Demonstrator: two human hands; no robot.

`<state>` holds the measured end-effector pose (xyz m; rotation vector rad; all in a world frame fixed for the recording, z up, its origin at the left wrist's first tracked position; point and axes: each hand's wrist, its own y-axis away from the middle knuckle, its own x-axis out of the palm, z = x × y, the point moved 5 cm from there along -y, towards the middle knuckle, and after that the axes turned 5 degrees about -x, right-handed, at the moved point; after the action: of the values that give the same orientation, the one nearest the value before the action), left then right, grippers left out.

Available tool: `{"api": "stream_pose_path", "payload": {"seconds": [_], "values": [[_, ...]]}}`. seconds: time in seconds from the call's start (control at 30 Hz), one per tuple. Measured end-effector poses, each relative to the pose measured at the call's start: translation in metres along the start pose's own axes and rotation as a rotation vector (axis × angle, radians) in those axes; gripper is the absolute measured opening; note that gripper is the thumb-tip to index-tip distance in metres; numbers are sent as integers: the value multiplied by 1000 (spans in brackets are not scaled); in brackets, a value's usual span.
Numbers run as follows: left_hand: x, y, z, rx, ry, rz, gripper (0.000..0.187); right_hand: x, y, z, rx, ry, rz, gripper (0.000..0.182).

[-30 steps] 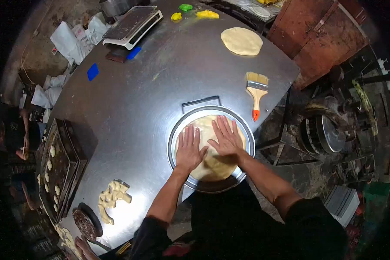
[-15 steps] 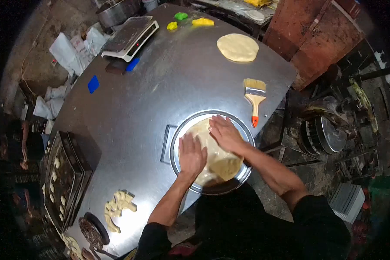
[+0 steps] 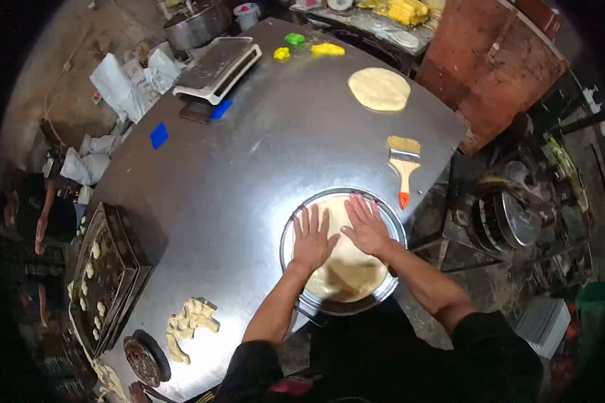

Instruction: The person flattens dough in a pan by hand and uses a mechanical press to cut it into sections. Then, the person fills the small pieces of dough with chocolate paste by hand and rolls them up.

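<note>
A flat sheet of pale dough (image 3: 346, 279) lies inside a round metal pan (image 3: 391, 285) at the table's near edge. My left hand (image 3: 312, 242) rests flat on the left part of the dough, fingers spread. On the upper right part, my right hand (image 3: 368, 228) presses flat with its fingers stretched out. Neither hand grips anything. Beyond the pan's upper right rim lies a wide brush (image 3: 404, 168) with a wooden handle and orange tip. Farther back is a second round of dough (image 3: 380, 89), flat on the table.
Stacked dark baking trays (image 3: 107, 275) with small dough pieces stand at the left, near dough scraps (image 3: 193, 319) and a bowl of dark filling (image 3: 143, 358). A scale (image 3: 220, 67) and blue scrapers (image 3: 158, 136) sit toward the back of the metal table (image 3: 249, 161). Another person's arm (image 3: 45, 215) shows far left.
The pan has turned, its handle moving from the left side to the lower left. The dough now spreads more evenly inside it. Both hands remain on the dough, and the view has shifted slightly.
</note>
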<state>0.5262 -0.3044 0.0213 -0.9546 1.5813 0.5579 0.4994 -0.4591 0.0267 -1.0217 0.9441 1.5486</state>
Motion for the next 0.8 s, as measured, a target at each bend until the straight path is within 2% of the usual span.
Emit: {"api": "stream_pose_path", "payload": {"seconds": [0.03, 0.1, 0.13, 0.17, 0.23, 0.27, 0.3, 0.33, 0.37, 0.43, 0.47, 0.5, 0.57, 0.6, 0.63, 0.7, 0.73, 0.8], "values": [[-20, -6, 5, -40, 147, 215, 54, -3, -8, 2, 52, -46, 51, 69], [-71, -12, 37, -415, 717, 79, 46, -6, -23, 21, -12, -18, 45, 69], [-80, -16, 51, -255, 463, -209, 42, -6, -28, 29, -61, 14, 53, 68], [-76, -16, 60, -137, 87, -292, 36, -5, -34, 30, -71, 12, 56, 68], [-36, 0, 86, -239, 451, -195, 33, -6, -48, 46, -176, -51, 47, 67], [-27, 11, 97, -363, 465, -82, 33, -8, -58, 54, -98, -81, 166, 67], [-36, 24, 96, -488, 481, 44, 33, 1, -60, 66, -90, -47, 92, 69], [-41, 35, 97, -493, 403, 218, 37, 31, -44, 89, -173, -16, 71, 70], [-41, 37, 102, -502, 404, 213, 37, 50, -35, 104, -258, 25, 44, 71], [-38, 42, 110, -469, 523, 84, 41, 47, -24, 134, -388, -49, 284, 73], [-46, 33, 109, -445, 634, -13, 42, 29, -24, 141, -434, -266, 380, 73], [-57, 26, 102, -459, 636, 78, 38, 12, -20, 148, -469, -487, 476, 72], [-29, 35, 115, -336, 566, 18, 36, 38, -26, 109, -267, -138, 147, 73], [-26, 42, 115, -347, 584, 19, 36, 38, -22, 97, -478, 51, 66, 72], [-29, 54, 114, -354, 562, 0, 36, 29, -22, 101, -473, 44, 89, 72], [-31, 66, 113, -373, 551, -26, 36, 21, -32, 104, -409, -140, 290, 73], [-34, 73, 111, -405, 526, -37, 36, 28, -27, 90, -422, -56, 189, 72], [-27, 85, 110, -444, 459, -38, 37, 32, -27, 89, -459, -3, 200, 70]]}}
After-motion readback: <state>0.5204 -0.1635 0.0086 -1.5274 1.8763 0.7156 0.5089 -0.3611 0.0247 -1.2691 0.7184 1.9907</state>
